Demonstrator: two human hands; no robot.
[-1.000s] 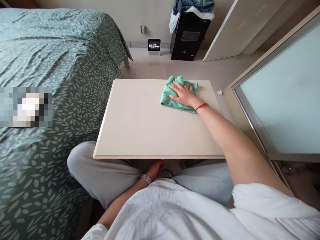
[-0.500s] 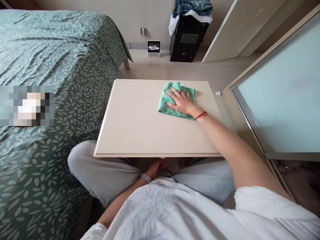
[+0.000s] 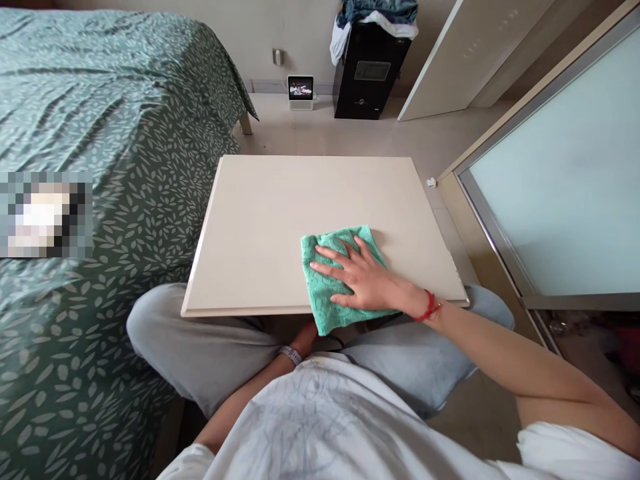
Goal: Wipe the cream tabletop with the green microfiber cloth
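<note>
My right hand [image 3: 364, 281] lies flat with fingers spread on a green cloth [image 3: 320, 320], pressing it against the cream tabletop [image 3: 260, 233]. The cloth is spread out near the front edge, and its lower corner hangs over that edge. A red string bracelet is round my right wrist. My left hand [image 3: 305, 338] is low between my knees, below the table's front edge. Its fingers are hidden by the tabletop and the cloth's corner, so I cannot see what they do. A pale watch band circles the left wrist.
At the left stands a bed [image 3: 165, 133] with a green leaf-patterned cover and a blurred-out patch on it. Beyond the table are a small screen device [image 3: 301, 93] and a black cabinet [image 3: 367, 80] topped with clothes. A frosted-glass panel [image 3: 560, 180] flanks the right side.
My right hand has drawn the cloth from the far part of the tabletop toward me, to the front edge. The cloth is flatter now. My left hand has stayed about where it was.
</note>
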